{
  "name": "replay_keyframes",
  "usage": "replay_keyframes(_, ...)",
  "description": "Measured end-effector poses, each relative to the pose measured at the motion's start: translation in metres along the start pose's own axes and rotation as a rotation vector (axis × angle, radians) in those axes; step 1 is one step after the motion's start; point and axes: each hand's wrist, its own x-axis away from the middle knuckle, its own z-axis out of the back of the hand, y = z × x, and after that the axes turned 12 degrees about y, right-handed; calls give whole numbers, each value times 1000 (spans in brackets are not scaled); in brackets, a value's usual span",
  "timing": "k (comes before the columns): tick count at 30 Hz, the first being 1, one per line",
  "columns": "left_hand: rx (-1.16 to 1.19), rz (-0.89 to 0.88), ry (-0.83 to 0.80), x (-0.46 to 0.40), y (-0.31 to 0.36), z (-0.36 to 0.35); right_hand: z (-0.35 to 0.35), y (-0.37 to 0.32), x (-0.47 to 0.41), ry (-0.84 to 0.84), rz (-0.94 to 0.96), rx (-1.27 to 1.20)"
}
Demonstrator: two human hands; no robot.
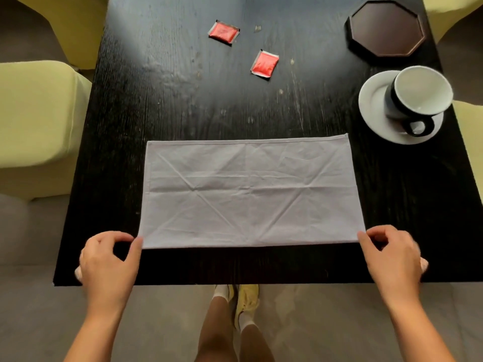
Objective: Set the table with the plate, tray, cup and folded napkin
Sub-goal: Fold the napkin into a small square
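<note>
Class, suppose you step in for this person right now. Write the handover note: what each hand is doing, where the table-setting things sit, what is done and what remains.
Left hand: fingers at the napkin's near left corner, seemingly pinching it.
Right hand: same at the near right corner.
Napkin: flat on the dark table, a wide creased rectangle with one fold line across its middle.
Cup: tilted on the white plate, far right.
Tray: octagonal, empty, far right corner.
Two red packets lie loose beyond the napkin.
Done: napkin spread, likely folded once.
Left: finish folding, then arrange plate, tray, cup and napkin.
</note>
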Motion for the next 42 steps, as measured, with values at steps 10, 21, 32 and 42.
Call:
replay_keyframes(10,-67,-736,-229,57,127,-87,-65,-112,62,-96,719,-11)
replay_keyframes(21,-192,-746,-238,15,77,-91,-81,-68,10,-152,741,140)
replay_keyframes(32,-302,-523,-147,-22,27,-64,-54,-20,-34,-131,696,262)
replay_keyframes(42,-160,-889,-149,-28,155,-116,-103,-156,-18,-147,816,69)
